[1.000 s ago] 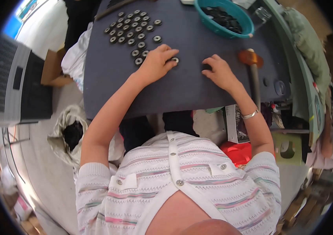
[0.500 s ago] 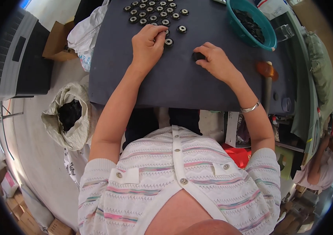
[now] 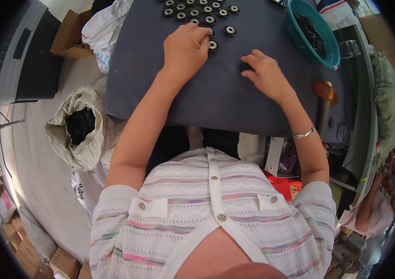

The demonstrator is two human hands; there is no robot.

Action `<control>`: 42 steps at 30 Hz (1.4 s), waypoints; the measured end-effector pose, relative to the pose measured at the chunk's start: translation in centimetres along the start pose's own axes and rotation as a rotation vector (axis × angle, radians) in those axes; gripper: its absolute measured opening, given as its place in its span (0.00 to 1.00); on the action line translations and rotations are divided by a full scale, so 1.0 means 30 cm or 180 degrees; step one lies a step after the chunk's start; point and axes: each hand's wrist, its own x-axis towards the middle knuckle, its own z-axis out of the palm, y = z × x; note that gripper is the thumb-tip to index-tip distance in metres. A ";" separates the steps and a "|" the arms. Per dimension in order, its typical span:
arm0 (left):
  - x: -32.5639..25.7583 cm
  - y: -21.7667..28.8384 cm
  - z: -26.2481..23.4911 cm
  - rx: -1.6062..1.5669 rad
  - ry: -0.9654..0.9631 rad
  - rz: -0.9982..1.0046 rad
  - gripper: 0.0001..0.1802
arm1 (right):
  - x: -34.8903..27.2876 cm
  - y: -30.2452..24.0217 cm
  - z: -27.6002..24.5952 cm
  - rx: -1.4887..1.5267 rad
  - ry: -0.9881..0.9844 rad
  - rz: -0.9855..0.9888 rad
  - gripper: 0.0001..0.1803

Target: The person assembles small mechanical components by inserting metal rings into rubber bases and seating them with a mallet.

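I look steeply down from head height through a wide fisheye: striped top nearest, left hand, right hand and surface beyond.

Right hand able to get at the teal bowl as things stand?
Likely yes: nothing visible stands between the right hand and the teal bowl, though a black piece occupies the hand's grip.

Soft light over the table, brightest in a streak down the floor at left! A glint on the bangle, edges bowing, black swallowing the corners, far right blurred.
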 end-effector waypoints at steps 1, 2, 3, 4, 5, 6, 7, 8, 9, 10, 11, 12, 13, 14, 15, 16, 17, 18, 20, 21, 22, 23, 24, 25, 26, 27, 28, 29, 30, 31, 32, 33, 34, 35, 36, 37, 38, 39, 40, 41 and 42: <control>0.002 0.006 0.010 0.0485 -0.0191 0.0271 0.04 | -0.009 -0.004 0.005 -0.0035 0.0021 0.0013 0.17; 0.006 0.010 0.013 0.0447 -0.0156 0.0322 0.04 | -0.014 -0.012 0.012 -0.0275 0.0056 -0.0032 0.14; 0.001 0.010 0.006 0.0881 -0.0613 0.0416 0.05 | -0.016 -0.018 0.020 -0.0524 0.0096 -0.0067 0.12; -0.004 0.016 0.006 0.1297 -0.1058 0.0519 0.07 | -0.020 -0.018 0.024 -0.0526 0.0077 -0.0118 0.11; -0.006 0.019 -0.001 0.1320 -0.1181 0.0540 0.07 | -0.028 -0.024 0.031 -0.0471 0.0064 -0.0117 0.12; -0.005 0.022 0.004 0.1268 -0.1125 0.0624 0.07 | -0.044 -0.025 0.033 -0.0416 0.0054 -0.0115 0.12; -0.008 0.020 0.003 0.1349 -0.1143 0.0663 0.07 | -0.062 -0.027 0.035 -0.0484 0.0116 -0.0087 0.12; -0.014 0.022 0.007 0.1425 -0.1175 0.0697 0.07 | -0.086 -0.028 0.040 -0.0398 0.0093 -0.0096 0.13; -0.016 0.025 0.012 0.1392 -0.1142 0.0764 0.07 | -0.099 -0.025 0.032 -0.0305 0.0067 -0.0110 0.13; -0.020 0.025 0.008 0.1331 -0.1175 0.0761 0.08 | -0.097 -0.018 0.001 -0.0341 0.0110 -0.0104 0.13; -0.020 0.028 0.013 0.1268 -0.1203 0.0755 0.09 | -0.095 0.002 -0.052 -0.0314 0.0620 0.0068 0.13; -0.021 0.030 0.020 0.1269 -0.1168 0.0785 0.09 | -0.089 0.031 -0.105 -0.0273 0.1124 0.0224 0.13; -0.024 0.033 0.030 0.1125 -0.1089 0.0890 0.09 | -0.081 0.086 -0.166 -0.0248 0.1422 0.0412 0.12; -0.023 0.036 0.038 0.0980 -0.1016 0.0996 0.10 | -0.066 0.164 -0.233 -0.0217 0.1719 0.0604 0.12; -0.019 0.043 0.047 0.0980 -0.1009 0.1029 0.10 | -0.053 0.270 -0.283 -0.0640 0.1744 0.0705 0.11; -0.018 0.054 0.061 0.0847 -0.1061 0.1024 0.10 | -0.039 0.378 -0.317 -0.1059 0.1753 0.0816 0.11; -0.021 0.062 0.071 0.0720 -0.1115 0.1006 0.11 | -0.016 0.462 -0.341 -0.0910 0.1386 0.1148 0.12; -0.026 0.064 0.079 0.0726 -0.1113 0.1009 0.11 | 0.006 0.528 -0.353 -0.0755 0.1010 0.1461 0.13; -0.029 0.059 0.085 0.0552 -0.1097 0.1054 0.11 | 0.051 0.604 -0.326 -0.0806 0.0744 0.1431 0.13; -0.026 0.056 0.089 0.0581 -0.1089 0.1037 0.11 | 0.069 0.637 -0.319 -0.0868 0.0468 0.1424 0.14; -0.030 0.054 0.085 0.0505 -0.1091 0.1026 0.11 | 0.088 0.656 -0.317 -0.0845 0.0444 0.1382 0.14; -0.035 0.054 0.083 0.0426 -0.1097 0.1011 0.11 | 0.101 0.676 -0.315 -0.0683 0.0345 0.1328 0.14; -0.033 0.052 0.088 0.0457 -0.1103 0.0966 0.11 | 0.110 0.696 -0.311 -0.0522 0.0242 0.1278 0.14; -0.025 0.056 0.088 0.0422 -0.1164 0.1004 0.10 | 0.115 0.702 -0.302 -0.0756 0.0378 0.1159 0.12; -0.025 0.056 0.085 0.0391 -0.1223 0.1031 0.10 | 0.125 0.698 -0.305 -0.0882 0.0447 0.1102 0.12; -0.034 0.053 0.089 0.0424 -0.1253 0.0958 0.10 | 0.116 0.693 -0.311 -0.0875 0.0518 0.1144 0.11; -0.038 0.049 0.100 0.0307 -0.1276 0.0979 0.09 | 0.101 0.672 -0.318 -0.0876 0.0604 0.1198 0.10; -0.037 0.048 0.105 0.0185 -0.1279 0.1004 0.09 | 0.091 0.650 -0.322 -0.0904 0.1007 0.1133 0.09; -0.037 0.046 0.107 0.0198 -0.1290 0.0963 0.09 | 0.074 0.627 -0.324 -0.0932 0.1414 0.1077 0.08; -0.034 0.052 0.107 0.0188 -0.1319 0.1007 0.09 | 0.052 0.576 -0.335 -0.0932 0.1781 0.0964 0.07; -0.031 0.055 0.108 0.0176 -0.1343 0.1067 0.09 | 0.031 0.517 -0.315 -0.0917 0.1778 0.0972 0.07; -0.031 0.052 0.102 0.0187 -0.1349 0.1079 0.09 | 0.020 0.442 -0.288 -0.1045 0.2039 0.0444 0.05; -0.032 0.050 0.093 0.0177 -0.1340 0.1032 0.09 | 0.003 0.369 -0.262 -0.1191 0.2299 -0.0073 0.04; -0.032 0.050 0.088 0.0153 -0.1333 0.1004 0.09 | -0.023 0.316 -0.205 -0.1288 0.2066 -0.0047 0.03; -0.030 0.051 0.086 0.0132 -0.1344 0.1063 0.09 | -0.048 0.276 -0.130 -0.1383 0.1842 -0.0011 0.02; -0.027 0.054 0.083 0.0116 -0.1331 0.1015 0.09 | -0.071 0.239 -0.074 -0.1396 0.1609 -0.0096 0.02; -0.025 0.058 0.083 0.0098 -0.1322 0.0970 0.10 | -0.095 0.214 -0.027 -0.1405 0.1378 -0.0171 0.02; -0.026 0.060 0.081 0.0097 -0.1337 0.1039 0.10 | -0.116 0.202 0.016 -0.1438 0.1295 -0.0186 0.02; -0.027 0.061 0.082 0.0105 -0.1306 0.1042 0.09 | -0.128 0.187 0.033 -0.1469 0.1214 -0.0204 0.03; -0.026 0.063 0.082 0.0119 -0.1275 0.1048 0.09 | -0.137 0.182 0.029 -0.1502 0.1192 -0.0234 0.04; -0.024 0.064 0.082 0.0130 -0.1289 0.1123 0.09 | -0.145 0.174 0.022 -0.1509 0.1261 -0.0198 0.04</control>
